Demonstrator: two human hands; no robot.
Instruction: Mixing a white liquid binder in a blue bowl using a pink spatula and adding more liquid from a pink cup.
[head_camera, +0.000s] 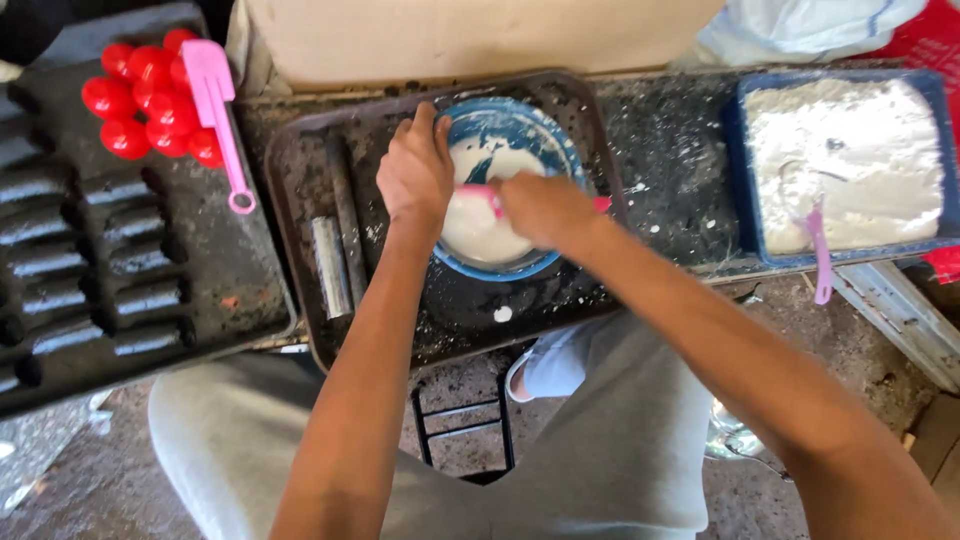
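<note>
The left hand (415, 175) is curling over the near-left rim of the blue bowl (545, 140), steadying it, while the right hand (545, 208) is closing around a pink-handled tool (600, 204) that is lying across the bowl, its working end hidden in the white paste (480, 230). The bowl is sitting in the middle of a dark, spattered tray (320, 170) on the table (670, 140). As a judgement, the paste is looking wet and the bowl full enough that a hard stroke could be flinging more of it over the rim, as the white drops already on the tray suggest; the bowl could also be sliding if the left hand's hold is loosening. Counting: one bowl, one tray, two metal tubes (330, 265) lying beside the bowl, one blue tub (745, 180) of white powder with one pink scoop (820, 255) in it, one pink spatula (215, 100) resting on roughly ten red balls (140, 95), and one dark mould (90, 260) with many slots.
</note>
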